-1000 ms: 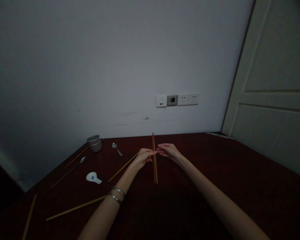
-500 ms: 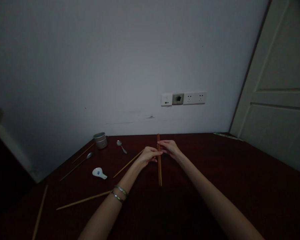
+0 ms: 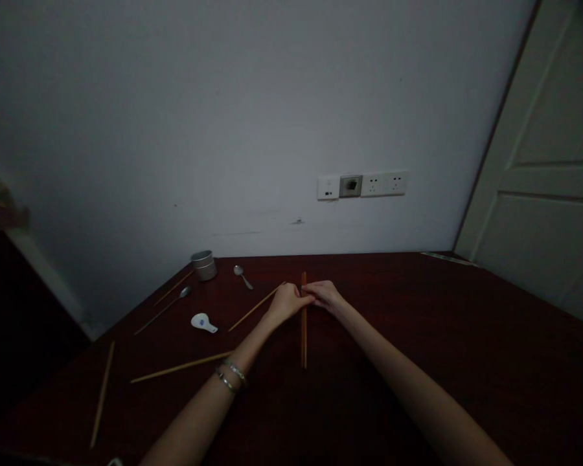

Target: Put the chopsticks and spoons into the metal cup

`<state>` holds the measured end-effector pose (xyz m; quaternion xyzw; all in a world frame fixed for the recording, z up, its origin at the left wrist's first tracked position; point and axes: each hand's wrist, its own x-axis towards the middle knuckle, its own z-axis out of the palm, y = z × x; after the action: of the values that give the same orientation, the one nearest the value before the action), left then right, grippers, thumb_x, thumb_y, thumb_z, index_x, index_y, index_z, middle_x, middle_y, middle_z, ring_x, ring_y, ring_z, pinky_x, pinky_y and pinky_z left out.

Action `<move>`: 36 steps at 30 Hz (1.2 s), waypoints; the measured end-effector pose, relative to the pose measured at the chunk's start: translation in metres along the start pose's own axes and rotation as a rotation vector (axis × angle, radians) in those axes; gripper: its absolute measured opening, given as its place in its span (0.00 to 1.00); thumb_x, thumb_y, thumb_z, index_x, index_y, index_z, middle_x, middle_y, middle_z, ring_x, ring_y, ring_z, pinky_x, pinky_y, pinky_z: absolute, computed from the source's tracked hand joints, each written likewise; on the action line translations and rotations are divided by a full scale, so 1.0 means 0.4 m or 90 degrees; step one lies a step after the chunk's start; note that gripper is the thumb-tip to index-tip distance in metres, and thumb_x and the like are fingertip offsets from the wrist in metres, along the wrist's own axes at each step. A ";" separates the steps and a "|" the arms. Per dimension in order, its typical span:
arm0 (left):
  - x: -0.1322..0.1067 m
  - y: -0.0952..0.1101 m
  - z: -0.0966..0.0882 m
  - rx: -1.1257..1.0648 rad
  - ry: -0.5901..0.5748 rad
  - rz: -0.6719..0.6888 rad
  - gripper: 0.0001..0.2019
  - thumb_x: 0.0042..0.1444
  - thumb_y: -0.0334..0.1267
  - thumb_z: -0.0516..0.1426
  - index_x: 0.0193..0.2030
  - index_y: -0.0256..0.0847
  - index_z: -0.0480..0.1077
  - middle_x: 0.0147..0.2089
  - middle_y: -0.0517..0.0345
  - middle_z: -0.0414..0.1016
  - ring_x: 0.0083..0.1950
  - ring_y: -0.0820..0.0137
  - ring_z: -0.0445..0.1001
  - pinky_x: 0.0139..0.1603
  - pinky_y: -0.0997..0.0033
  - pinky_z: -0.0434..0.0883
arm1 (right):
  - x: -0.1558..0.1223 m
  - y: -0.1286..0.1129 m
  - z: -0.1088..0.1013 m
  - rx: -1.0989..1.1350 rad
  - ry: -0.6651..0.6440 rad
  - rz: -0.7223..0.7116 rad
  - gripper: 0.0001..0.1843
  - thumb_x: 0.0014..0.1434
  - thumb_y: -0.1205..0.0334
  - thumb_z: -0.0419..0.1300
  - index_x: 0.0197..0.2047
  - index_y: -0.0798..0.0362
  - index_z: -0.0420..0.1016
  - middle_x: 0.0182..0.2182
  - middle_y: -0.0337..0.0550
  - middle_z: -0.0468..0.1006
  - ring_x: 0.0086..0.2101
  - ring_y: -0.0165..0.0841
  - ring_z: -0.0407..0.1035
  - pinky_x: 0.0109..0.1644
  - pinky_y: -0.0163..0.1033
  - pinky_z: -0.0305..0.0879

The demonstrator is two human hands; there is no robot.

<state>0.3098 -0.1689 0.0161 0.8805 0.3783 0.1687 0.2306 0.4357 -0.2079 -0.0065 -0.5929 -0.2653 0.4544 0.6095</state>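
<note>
Chopsticks [image 3: 306, 336] look slim, orange-brn, approx. parallel, pinched by L hand [image 3: 286, 301] & R hand [image 3: 326, 294], both nearly closed.

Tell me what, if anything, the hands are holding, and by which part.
Orange chopsticks: the left hand and right hand pinch them toward the far ends, with the tips showing beyond the fingers.

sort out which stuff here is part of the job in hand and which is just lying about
In use:
- paired brown chopsticks
- left hand and right hand, fingers on the pair

Lying about, on the left side of the table:
- metal cup
- short metal spoon
- long-handled spoon
- white spoon
- loose wooden sticks
</note>
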 end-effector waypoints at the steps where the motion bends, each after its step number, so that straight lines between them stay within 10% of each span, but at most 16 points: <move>1: -0.005 0.003 0.001 0.050 0.017 0.018 0.17 0.44 0.49 0.56 0.24 0.33 0.71 0.22 0.53 0.71 0.24 0.71 0.70 0.25 0.76 0.62 | 0.000 0.006 0.002 -0.004 0.000 0.005 0.05 0.45 0.69 0.61 0.21 0.58 0.69 0.12 0.33 0.68 0.14 0.21 0.61 0.19 0.26 0.63; 15: -0.036 -0.006 0.030 0.157 -0.022 -0.067 0.16 0.44 0.44 0.57 0.35 0.32 0.73 0.34 0.46 0.75 0.38 0.63 0.74 0.33 0.75 0.66 | 0.023 0.061 0.022 -0.144 -0.022 -0.016 0.04 0.44 0.70 0.62 0.23 0.58 0.69 0.13 0.34 0.71 0.16 0.26 0.67 0.21 0.28 0.66; 28: -0.032 -0.019 0.034 0.082 -0.146 -0.115 0.10 0.43 0.36 0.56 0.31 0.32 0.73 0.25 0.51 0.75 0.20 0.72 0.72 0.17 0.80 0.65 | 0.054 0.030 -0.051 -0.259 0.028 -0.077 0.06 0.52 0.65 0.57 0.28 0.60 0.68 0.15 0.39 0.72 0.16 0.27 0.68 0.20 0.30 0.68; 36: -0.053 0.008 0.012 0.129 -0.139 -0.053 0.09 0.45 0.38 0.55 0.28 0.33 0.73 0.24 0.51 0.75 0.24 0.71 0.73 0.25 0.79 0.68 | 0.044 0.007 -0.057 -0.264 0.034 -0.077 0.03 0.51 0.69 0.56 0.29 0.61 0.68 0.16 0.40 0.72 0.17 0.26 0.69 0.20 0.30 0.69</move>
<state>0.3001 -0.1879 0.0111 0.8959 0.4021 0.0230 0.1874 0.4624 -0.2041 -0.0163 -0.7003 -0.3719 0.3374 0.5074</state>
